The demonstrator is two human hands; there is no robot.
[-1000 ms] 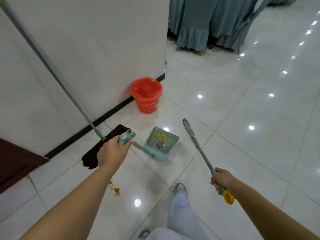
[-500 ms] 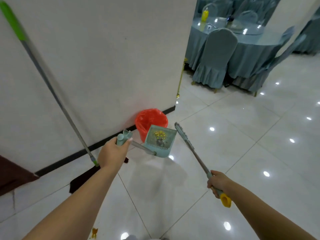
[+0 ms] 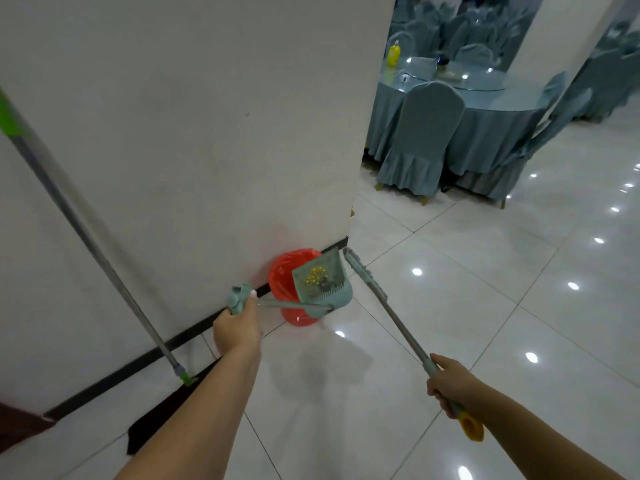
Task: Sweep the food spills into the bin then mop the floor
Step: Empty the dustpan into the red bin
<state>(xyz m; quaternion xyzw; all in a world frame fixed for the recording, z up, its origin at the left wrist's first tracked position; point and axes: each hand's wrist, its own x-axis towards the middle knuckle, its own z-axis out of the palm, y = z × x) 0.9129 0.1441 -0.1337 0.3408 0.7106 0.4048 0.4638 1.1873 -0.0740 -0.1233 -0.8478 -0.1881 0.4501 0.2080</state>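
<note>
1. Above the red bin (image 3: 289,278) by the wall — a teal dustpan (image 3: 322,280) holding yellow crumbs, its handle clenched in the left hand (image 3: 237,329)
2. Right of the bin — the broom (image 3: 384,306), gripped by the right hand (image 3: 450,384)
3. Left of the bin, a mop (image 3: 86,237) leans on the wall

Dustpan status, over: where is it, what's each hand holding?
Left hand shut on dustpan handle; right hand shut on broom handle. Dustpan loaded, raised over red bin, not tipped. Mop leaning on wall, clear.
</note>
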